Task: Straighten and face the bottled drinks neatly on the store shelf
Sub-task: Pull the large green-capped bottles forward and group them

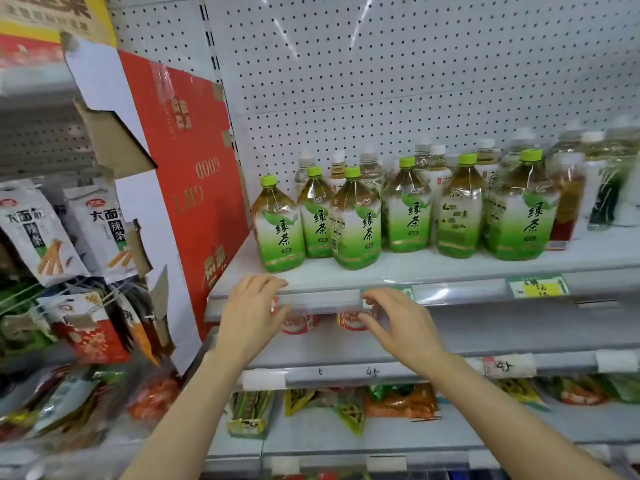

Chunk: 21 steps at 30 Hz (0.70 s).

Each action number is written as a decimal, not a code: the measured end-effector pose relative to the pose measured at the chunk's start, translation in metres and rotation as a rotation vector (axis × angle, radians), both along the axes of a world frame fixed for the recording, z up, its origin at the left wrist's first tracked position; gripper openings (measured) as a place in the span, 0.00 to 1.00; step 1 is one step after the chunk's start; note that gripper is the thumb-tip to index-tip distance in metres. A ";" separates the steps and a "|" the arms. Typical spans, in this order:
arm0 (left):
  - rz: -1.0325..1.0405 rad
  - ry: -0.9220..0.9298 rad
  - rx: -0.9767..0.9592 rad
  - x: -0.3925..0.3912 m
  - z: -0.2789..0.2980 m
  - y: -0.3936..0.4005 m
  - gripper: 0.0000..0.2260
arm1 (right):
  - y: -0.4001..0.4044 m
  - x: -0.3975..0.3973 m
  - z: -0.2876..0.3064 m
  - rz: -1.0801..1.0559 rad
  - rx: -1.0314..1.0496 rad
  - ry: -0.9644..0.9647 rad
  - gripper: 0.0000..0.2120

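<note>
Flanking the green tea bottles (356,220) — red carton (194,174) leftward, both hands, left hand (251,313) and right hand (398,323), empty, fingers loose.

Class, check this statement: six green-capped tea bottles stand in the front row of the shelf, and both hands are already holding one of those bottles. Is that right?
Not quite. The head view shows six green-capped tea bottles in the front row, but neither hand holds one. The left hand and right hand are at the front edge of the shelf, below the bottles, with nothing in their fingers.
</note>
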<state>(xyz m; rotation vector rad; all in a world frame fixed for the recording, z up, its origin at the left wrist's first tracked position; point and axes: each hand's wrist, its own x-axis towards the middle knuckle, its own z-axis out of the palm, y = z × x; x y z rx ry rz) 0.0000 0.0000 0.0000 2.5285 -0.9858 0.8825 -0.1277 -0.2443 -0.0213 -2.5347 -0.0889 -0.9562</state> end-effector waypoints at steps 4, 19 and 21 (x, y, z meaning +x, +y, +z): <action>0.107 0.101 -0.242 0.011 0.019 -0.021 0.30 | -0.019 0.019 0.008 0.001 -0.154 -0.042 0.15; 0.003 0.657 -0.818 0.098 0.050 -0.067 0.52 | -0.061 0.090 0.033 -0.125 0.092 -0.022 0.35; -0.044 0.654 -0.883 0.103 0.047 -0.065 0.50 | -0.057 0.102 0.037 -0.115 0.184 0.035 0.40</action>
